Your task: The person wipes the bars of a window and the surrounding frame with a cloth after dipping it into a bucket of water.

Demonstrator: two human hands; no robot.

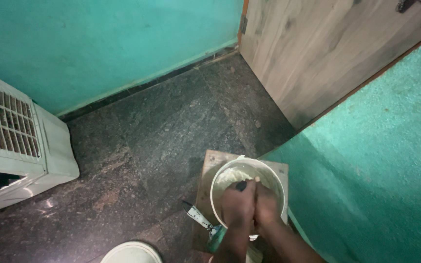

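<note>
A white bucket holding pale paste stands on a wooden board on the dark stone floor. My left hand and my right hand are pressed together over the bucket's near side, both closed on a dark-handled tool whose tip pokes out above my fingers; its lower end is hidden in the paste. A putty knife with a smeared blade lies at the board's left edge, just left of my left forearm.
A white air cooler stands at the left against the teal wall. A wooden door is at the upper right, and a teal wall runs close on the right. A pale round lid lies at the bottom edge.
</note>
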